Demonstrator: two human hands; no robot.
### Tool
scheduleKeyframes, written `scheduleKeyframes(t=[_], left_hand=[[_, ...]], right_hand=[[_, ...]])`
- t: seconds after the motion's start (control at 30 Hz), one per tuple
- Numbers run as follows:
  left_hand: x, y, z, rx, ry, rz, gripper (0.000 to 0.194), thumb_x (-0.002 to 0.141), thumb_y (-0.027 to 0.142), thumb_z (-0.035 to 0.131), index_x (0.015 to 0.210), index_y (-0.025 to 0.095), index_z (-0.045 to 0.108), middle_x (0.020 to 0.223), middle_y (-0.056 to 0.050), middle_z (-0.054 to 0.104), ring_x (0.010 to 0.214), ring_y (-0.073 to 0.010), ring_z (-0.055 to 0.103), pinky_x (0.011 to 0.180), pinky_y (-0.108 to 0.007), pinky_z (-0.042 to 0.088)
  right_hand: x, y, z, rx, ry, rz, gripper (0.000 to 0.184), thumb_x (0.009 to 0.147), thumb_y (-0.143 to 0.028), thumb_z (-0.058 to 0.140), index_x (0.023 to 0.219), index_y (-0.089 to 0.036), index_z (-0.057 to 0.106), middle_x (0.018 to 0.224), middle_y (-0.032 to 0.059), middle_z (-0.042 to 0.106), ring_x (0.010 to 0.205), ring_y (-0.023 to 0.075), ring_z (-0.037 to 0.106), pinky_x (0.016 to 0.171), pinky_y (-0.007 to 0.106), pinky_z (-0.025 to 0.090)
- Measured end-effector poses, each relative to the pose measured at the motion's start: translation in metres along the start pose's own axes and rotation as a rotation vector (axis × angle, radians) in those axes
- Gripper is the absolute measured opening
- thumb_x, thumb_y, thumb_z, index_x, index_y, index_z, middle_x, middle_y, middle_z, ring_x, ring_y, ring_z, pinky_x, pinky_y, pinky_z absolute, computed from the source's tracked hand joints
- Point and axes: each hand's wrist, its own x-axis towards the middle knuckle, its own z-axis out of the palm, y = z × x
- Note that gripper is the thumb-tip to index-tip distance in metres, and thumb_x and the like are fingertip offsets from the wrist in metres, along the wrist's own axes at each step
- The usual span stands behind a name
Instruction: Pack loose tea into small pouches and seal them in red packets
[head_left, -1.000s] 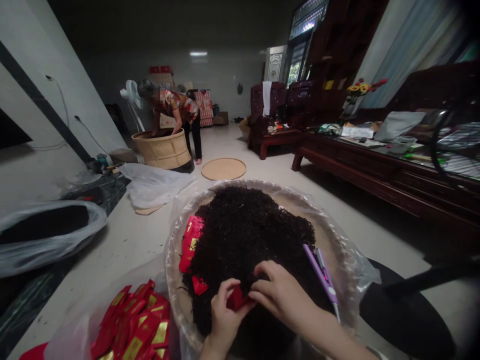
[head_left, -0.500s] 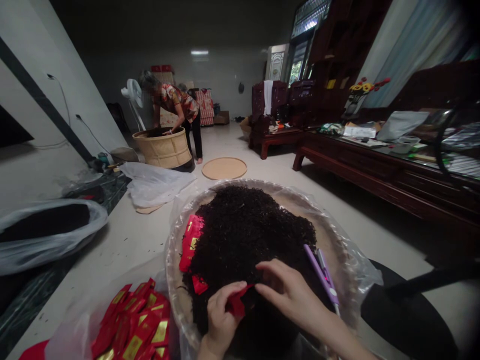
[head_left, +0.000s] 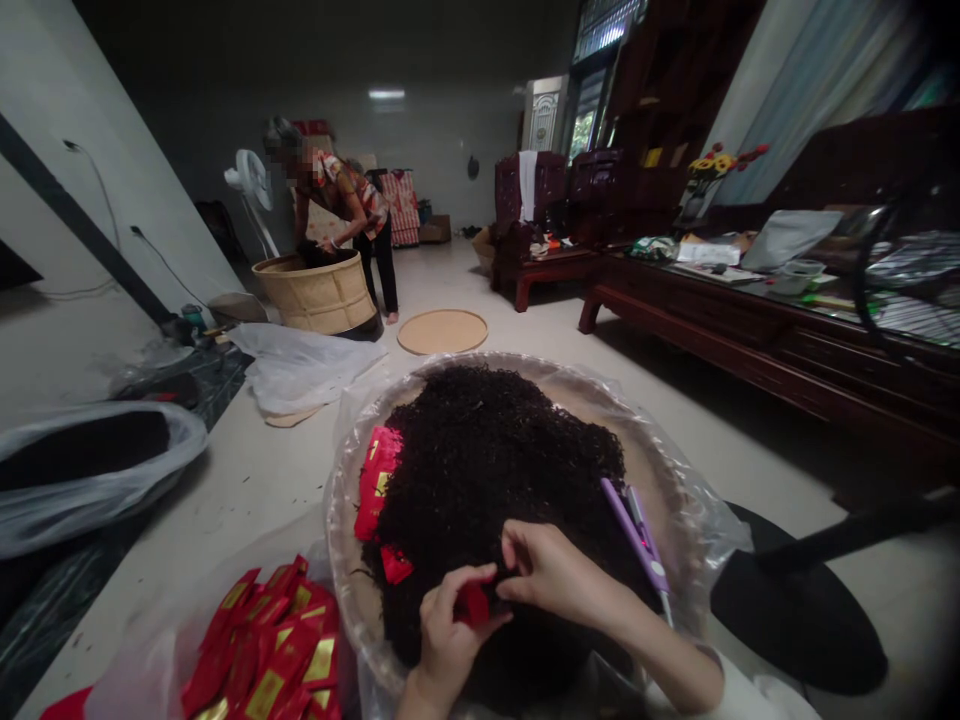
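Note:
My left hand (head_left: 450, 625) holds a small red packet (head_left: 474, 605) between thumb and fingers, its open end toward my right hand. My right hand (head_left: 544, 565) is closed in a pinch at the packet's mouth; what its fingertips hold is too dark to make out. Both hands are over a heap of dark loose tea leaves (head_left: 487, 450) in a wide round basket lined with clear plastic (head_left: 667, 470). Red packets with gold labels (head_left: 377, 485) lie at the heap's left side. A purple hand-held bag sealer (head_left: 634, 530) rests on the right of the heap.
A plastic bag of red-and-gold packets (head_left: 262, 640) stands at lower left. Farther left is a bag of dark leaves (head_left: 90, 445). Ahead, a person (head_left: 345, 200) bends over a tall woven basket (head_left: 319, 300); a round tray (head_left: 442, 331) lies nearby. A black stand base (head_left: 802, 610) is at right.
My right hand's fingers have drawn together in a pinch at the packet's mouth. My left hand has tilted the packet slightly. The view has shifted a little.

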Motion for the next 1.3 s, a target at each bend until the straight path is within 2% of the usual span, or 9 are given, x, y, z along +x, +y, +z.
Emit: scheduleKeyframes(t=[0.17, 0.27, 0.33, 0.57, 0.7, 0.83, 1.1, 1.2, 1.3], left_hand=[[-0.006, -0.008, 0.005, -0.062, 0.107, -0.176, 0.051, 0.067, 0.056, 0.077, 0.101, 0.021, 0.061, 0.088, -0.007, 0.079, 0.078, -0.0234, 0.076, 0.072, -0.032, 0.063], [-0.010, -0.011, 0.010, -0.090, 0.164, -0.216, 0.054, 0.069, 0.058, 0.075, 0.103, 0.020, 0.058, 0.085, -0.008, 0.078, 0.078, -0.0240, 0.076, 0.072, -0.033, 0.063], [-0.015, -0.015, 0.013, -0.088, 0.184, -0.219, 0.052, 0.073, 0.057, 0.071, 0.106, 0.019, 0.057, 0.086, -0.009, 0.078, 0.079, -0.0239, 0.076, 0.074, -0.033, 0.063], [-0.020, -0.027, 0.018, 0.108, 0.169, -0.144, 0.062, 0.068, 0.045, 0.079, 0.118, 0.018, 0.054, 0.103, -0.014, 0.075, 0.093, -0.0277, 0.073, 0.080, -0.038, 0.062], [-0.014, -0.021, 0.015, 0.247, 0.142, -0.095, 0.059, 0.069, 0.035, 0.078, 0.120, 0.018, 0.054, 0.105, -0.013, 0.074, 0.090, -0.0273, 0.074, 0.079, -0.037, 0.062], [-0.011, -0.018, 0.017, 0.306, 0.144, -0.014, 0.054, 0.072, 0.028, 0.072, 0.121, 0.017, 0.054, 0.097, -0.012, 0.075, 0.082, -0.0242, 0.075, 0.074, -0.033, 0.063], [-0.009, -0.025, 0.015, 0.357, 0.148, 0.089, 0.052, 0.072, 0.027, 0.066, 0.121, 0.015, 0.055, 0.100, -0.013, 0.076, 0.083, -0.0248, 0.075, 0.073, -0.032, 0.063], [-0.013, -0.035, 0.018, 0.335, 0.149, 0.054, 0.054, 0.072, 0.028, 0.068, 0.123, 0.017, 0.054, 0.102, -0.012, 0.076, 0.085, -0.0249, 0.075, 0.074, -0.032, 0.062], [-0.018, -0.044, 0.023, 0.310, 0.202, 0.023, 0.053, 0.073, 0.033, 0.069, 0.123, 0.018, 0.055, 0.105, -0.012, 0.075, 0.088, -0.0262, 0.074, 0.077, -0.034, 0.062]], right_hand=[[-0.020, -0.009, -0.005, -0.190, 0.076, -0.276, 0.007, 0.081, -0.021, 0.069, 0.088, -0.020, 0.068, 0.086, 0.0043, 0.068, 0.092, 0.0229, 0.057, 0.082, 0.035, 0.046], [-0.024, -0.010, 0.005, -0.408, 0.014, -0.302, 0.018, 0.079, -0.032, 0.073, 0.092, -0.019, 0.071, 0.092, 0.0094, 0.072, 0.113, 0.0339, 0.052, 0.103, 0.055, 0.031], [-0.021, -0.008, 0.013, -0.480, -0.001, -0.248, 0.016, 0.081, -0.030, 0.071, 0.091, -0.018, 0.072, 0.093, 0.0106, 0.073, 0.118, 0.0356, 0.051, 0.109, 0.059, 0.022], [-0.011, 0.001, 0.020, -0.390, 0.011, -0.281, 0.020, 0.093, -0.016, 0.052, 0.088, -0.022, 0.071, 0.092, 0.0036, 0.075, 0.116, 0.0286, 0.054, 0.102, 0.050, 0.033], [-0.015, 0.002, 0.018, -0.474, 0.130, -0.327, 0.014, 0.090, -0.016, 0.057, 0.085, -0.019, 0.070, 0.088, 0.0064, 0.071, 0.097, 0.0265, 0.057, 0.083, 0.039, 0.045], [-0.013, 0.006, 0.025, -0.612, 0.146, -0.391, 0.012, 0.087, -0.015, 0.062, 0.076, -0.018, 0.066, 0.078, 0.0041, 0.068, 0.077, 0.0209, 0.056, 0.069, 0.032, 0.042], [-0.005, 0.001, 0.029, -0.614, 0.070, -0.446, 0.010, 0.090, -0.015, 0.060, 0.083, -0.020, 0.065, 0.081, -0.0006, 0.072, 0.079, 0.0163, 0.063, 0.101, 0.040, 0.028], [-0.008, 0.002, 0.026, -0.554, 0.120, -0.448, 0.008, 0.089, -0.018, 0.063, 0.096, -0.020, 0.064, 0.090, 0.0001, 0.073, 0.081, 0.0160, 0.063, 0.093, 0.036, 0.034], [-0.007, 0.009, 0.028, -0.612, 0.197, -0.453, 0.008, 0.088, -0.027, 0.067, 0.088, -0.019, 0.067, 0.084, 0.0020, 0.073, 0.079, 0.0182, 0.061, 0.085, 0.036, 0.036]])
